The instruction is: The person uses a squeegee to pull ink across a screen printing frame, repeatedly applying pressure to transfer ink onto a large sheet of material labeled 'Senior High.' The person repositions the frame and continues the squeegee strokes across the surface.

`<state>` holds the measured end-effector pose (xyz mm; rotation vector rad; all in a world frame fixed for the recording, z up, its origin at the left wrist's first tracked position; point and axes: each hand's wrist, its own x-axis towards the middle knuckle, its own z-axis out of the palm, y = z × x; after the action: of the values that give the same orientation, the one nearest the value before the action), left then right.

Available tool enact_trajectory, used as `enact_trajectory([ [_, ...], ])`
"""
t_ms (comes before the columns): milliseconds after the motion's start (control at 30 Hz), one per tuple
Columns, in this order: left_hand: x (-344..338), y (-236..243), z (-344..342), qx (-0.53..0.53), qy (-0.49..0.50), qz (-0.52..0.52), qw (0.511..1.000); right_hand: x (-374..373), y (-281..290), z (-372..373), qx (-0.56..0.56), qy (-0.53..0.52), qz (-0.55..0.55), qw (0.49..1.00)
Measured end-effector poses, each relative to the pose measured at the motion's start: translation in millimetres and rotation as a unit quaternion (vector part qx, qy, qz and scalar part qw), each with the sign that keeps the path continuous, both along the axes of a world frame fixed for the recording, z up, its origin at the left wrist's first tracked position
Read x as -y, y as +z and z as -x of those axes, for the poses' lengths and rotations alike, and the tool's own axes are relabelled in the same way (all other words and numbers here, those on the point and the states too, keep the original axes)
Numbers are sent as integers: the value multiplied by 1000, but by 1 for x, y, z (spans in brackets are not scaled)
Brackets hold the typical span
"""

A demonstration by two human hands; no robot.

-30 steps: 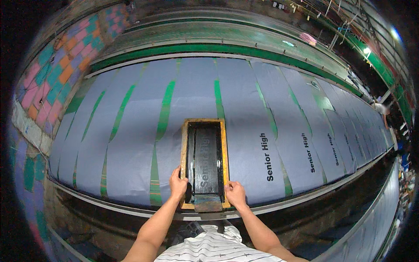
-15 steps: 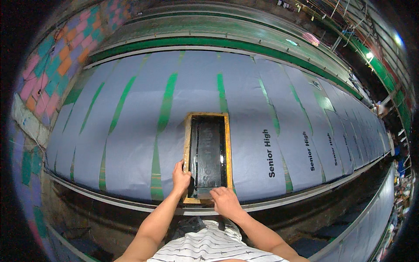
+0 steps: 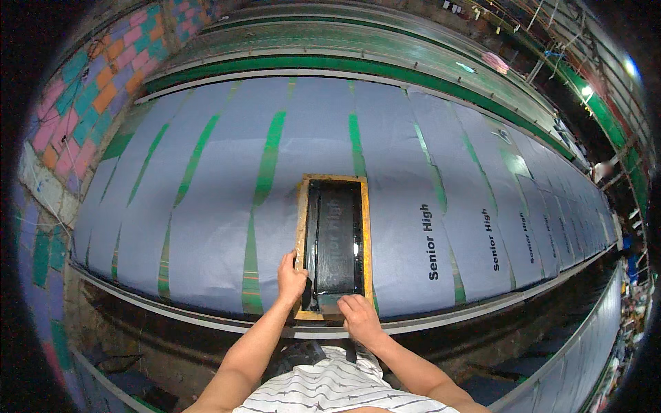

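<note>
A narrow screen frame point(image 3: 366, 237) with worn yellow edges and a wet, ink-black middle lies on blue-grey cut fabric pieces point(image 3: 200, 248). My left hand point(image 3: 291, 275) is closed round the frame's left edge near its lower half. At the near end, my right hand point(image 3: 359, 314) has curled fingers on a dull, flat squeegee blade point(image 3: 328, 305), which is partly hidden by them. The pieces lie in rows on a long green-topped table, its green showing through the gaps. To the right of the frame, several pieces point(image 3: 465, 255) carry black printed lettering.
A pastel painted brick wall point(image 3: 82, 103) borders the left end. Another long green table point(image 3: 330, 40) runs behind this one. A metal rail point(image 3: 227, 320) edges the near side. At lower right is another long surface point(image 3: 575, 344); lamps point(image 3: 586, 91) hang at upper right.
My right hand has moved left from the frame's right edge onto the squeegee at the near end. My left hand stays on the left edge. The whole view has shifted slightly.
</note>
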<state>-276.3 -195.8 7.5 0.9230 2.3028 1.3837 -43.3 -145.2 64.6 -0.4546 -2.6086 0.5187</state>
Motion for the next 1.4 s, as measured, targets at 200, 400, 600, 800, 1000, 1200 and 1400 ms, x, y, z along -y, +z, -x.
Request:
enact_trajectory([
  [200, 0, -11, 2, -7, 3, -1, 1000, -69, -27, 52, -27, -14, -36, 999],
  [400, 1, 2, 1, 11, -3, 9, 1000, -167, -41, 120, -26, -27, -82, 996],
  [600, 0, 3, -1, 27, -1, 24, 999, -235, -37, 168, -8, -42, -112, 993],
  [800, 2, -7, 0, 26, 7, 13, 1000, -262, -15, 185, -12, -30, -43, 999],
  [1000, -1, -2, -2, 19, 6, 4, 1000, -284, -9, 199, 8, -37, -53, 998],
  [1200, -2, -4, -4, 22, 8, 0, 1000, -256, -17, 176, 39, -26, -32, 998],
  [1400, 1, -15, -2, 14, 5, -9, 1000, -154, -15, 109, 43, -16, -12, 999],
])
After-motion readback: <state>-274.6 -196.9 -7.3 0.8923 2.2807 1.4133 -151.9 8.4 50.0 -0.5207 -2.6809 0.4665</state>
